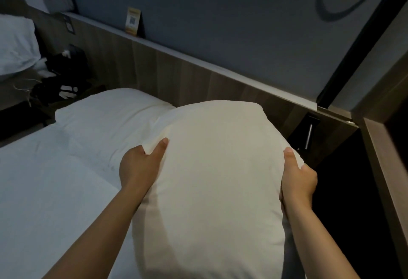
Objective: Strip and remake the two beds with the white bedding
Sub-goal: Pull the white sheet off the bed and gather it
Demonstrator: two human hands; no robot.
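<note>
Both forearms are reaching forward, the left hand [141, 168] and right hand [298, 181] gripping opposite sides of a plump white pillow [216, 168], thumbs pressing on top. They are holding it over the bed's [44, 190] head-end right corner, beside a second pillow [110, 115] lying along the headboard [176, 75].

My left hand [141, 166]: bare forearm reaching forward, thumb pressed on the pillow [216, 168], fingers hidden beneath. My right hand [298, 181]: bare forearm reaching forward, fingers wrapped round its edge.
</note>
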